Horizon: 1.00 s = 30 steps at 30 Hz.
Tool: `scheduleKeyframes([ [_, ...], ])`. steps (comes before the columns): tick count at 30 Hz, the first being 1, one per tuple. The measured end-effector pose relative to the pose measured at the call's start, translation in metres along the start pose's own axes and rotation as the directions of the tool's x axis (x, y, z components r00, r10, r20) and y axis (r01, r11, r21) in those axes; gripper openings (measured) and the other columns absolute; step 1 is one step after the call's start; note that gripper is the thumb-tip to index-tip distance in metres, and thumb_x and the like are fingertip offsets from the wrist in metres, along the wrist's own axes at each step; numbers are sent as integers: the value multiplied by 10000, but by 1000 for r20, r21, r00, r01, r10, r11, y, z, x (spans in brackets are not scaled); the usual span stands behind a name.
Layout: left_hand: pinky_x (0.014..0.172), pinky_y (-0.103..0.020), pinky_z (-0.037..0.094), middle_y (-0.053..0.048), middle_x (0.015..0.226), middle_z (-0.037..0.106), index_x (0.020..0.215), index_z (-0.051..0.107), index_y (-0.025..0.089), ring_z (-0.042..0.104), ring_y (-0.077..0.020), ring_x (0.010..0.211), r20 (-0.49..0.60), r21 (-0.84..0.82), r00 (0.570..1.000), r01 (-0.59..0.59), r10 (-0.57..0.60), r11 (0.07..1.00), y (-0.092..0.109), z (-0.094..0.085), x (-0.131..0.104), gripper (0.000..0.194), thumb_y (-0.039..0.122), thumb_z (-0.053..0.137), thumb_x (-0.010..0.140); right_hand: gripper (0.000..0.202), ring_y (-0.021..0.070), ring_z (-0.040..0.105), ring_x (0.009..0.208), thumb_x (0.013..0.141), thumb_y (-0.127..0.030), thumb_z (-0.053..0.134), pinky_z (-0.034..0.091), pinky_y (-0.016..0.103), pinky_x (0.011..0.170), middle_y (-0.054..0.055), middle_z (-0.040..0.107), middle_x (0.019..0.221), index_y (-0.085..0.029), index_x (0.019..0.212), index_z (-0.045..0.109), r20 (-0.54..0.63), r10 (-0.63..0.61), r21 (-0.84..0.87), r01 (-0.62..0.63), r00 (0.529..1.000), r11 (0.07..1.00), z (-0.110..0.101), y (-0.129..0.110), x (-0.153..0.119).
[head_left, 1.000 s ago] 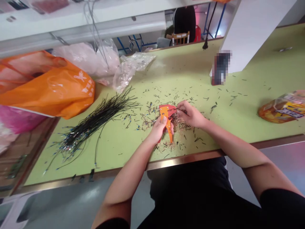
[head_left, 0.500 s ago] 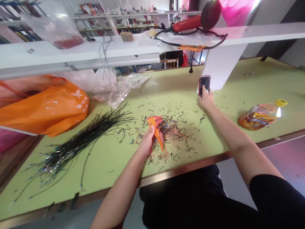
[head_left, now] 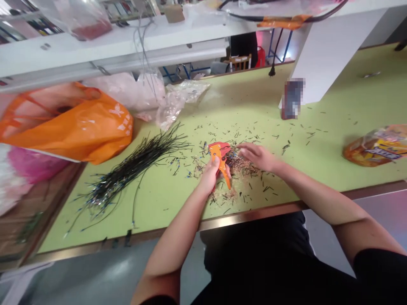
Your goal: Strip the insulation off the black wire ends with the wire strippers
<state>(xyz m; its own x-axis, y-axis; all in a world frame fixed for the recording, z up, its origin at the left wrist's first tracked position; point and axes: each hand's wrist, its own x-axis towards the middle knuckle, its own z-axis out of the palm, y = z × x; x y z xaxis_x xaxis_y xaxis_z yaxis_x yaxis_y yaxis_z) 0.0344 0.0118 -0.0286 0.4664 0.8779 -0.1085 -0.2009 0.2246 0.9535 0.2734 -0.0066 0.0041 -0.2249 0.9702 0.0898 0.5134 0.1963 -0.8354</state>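
My left hand (head_left: pixel 210 176) is wrapped round an orange and red wire stripper (head_left: pixel 219 154), its jaw end tipped away from me. Just right of the stripper, my right hand (head_left: pixel 259 156) hovers over a heap of wire scraps (head_left: pixel 237 163); its fingers are stretched out, and I see nothing held in them. Short black offcuts and copper strands lie scattered round both hands. To the left rests a long bundle of black wires (head_left: pixel 133 163), many with blue-tipped ends. One single wire (head_left: pixel 135 201) lies apart, nearer the table edge.
A phone (head_left: pixel 292 99) leans against the white shelf post (head_left: pixel 333 55). A drink bottle (head_left: pixel 375 146) lies on its side at the right. An orange bag (head_left: pixel 104 127) and clear plastic bags (head_left: pixel 181 99) sit at the back left. A plug (head_left: pixel 272 70) hangs from the shelf.
My right hand has left the phone and come back beside the wire stripper. My left hand still grips the stripper. The view has tilted down, shifting the scene.
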Motion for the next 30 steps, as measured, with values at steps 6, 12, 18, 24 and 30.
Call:
scheduleKeyframes([
  [6,581,-290,509,1,687,692,1007,535,211,676,-174,588,9,45,1000,-23,23,999,1,-3,-2,679,858,654,840,328,165,631,651,1105,-351,435,498,308,675,33,717,794,-195,996,702,-89,-65,-72,59,994,996,13,-11,-3],
  [12,594,-281,514,-30,791,740,1164,555,207,736,-211,705,96,61,995,8,-14,998,3,-4,-6,715,833,680,841,311,177,643,702,1081,-300,439,485,314,681,70,743,862,-179,973,704,-76,-151,-186,135,986,973,12,-4,-4],
  [18,643,-291,555,-35,847,739,1191,537,207,748,-209,748,105,73,994,23,-30,997,1,-6,-7,671,796,653,893,307,142,586,602,1066,-276,458,447,288,600,46,727,786,-169,1049,745,-111,-192,-202,167,975,965,7,-3,-7],
  [24,641,-302,565,-22,804,715,1183,513,205,738,-214,723,97,46,994,48,-52,998,6,-3,-6,764,840,711,807,314,134,573,583,1065,-275,462,435,282,581,57,741,794,-162,1025,752,-110,-239,-209,212,965,955,2,-5,-8],
  [30,647,-302,572,-11,783,710,1092,512,218,722,-192,684,92,47,995,29,-33,998,4,-2,-6,689,831,692,833,319,125,523,544,1055,-271,464,409,286,553,31,700,724,-165,1013,762,-120,-237,-200,210,964,957,1,-9,-9],
])
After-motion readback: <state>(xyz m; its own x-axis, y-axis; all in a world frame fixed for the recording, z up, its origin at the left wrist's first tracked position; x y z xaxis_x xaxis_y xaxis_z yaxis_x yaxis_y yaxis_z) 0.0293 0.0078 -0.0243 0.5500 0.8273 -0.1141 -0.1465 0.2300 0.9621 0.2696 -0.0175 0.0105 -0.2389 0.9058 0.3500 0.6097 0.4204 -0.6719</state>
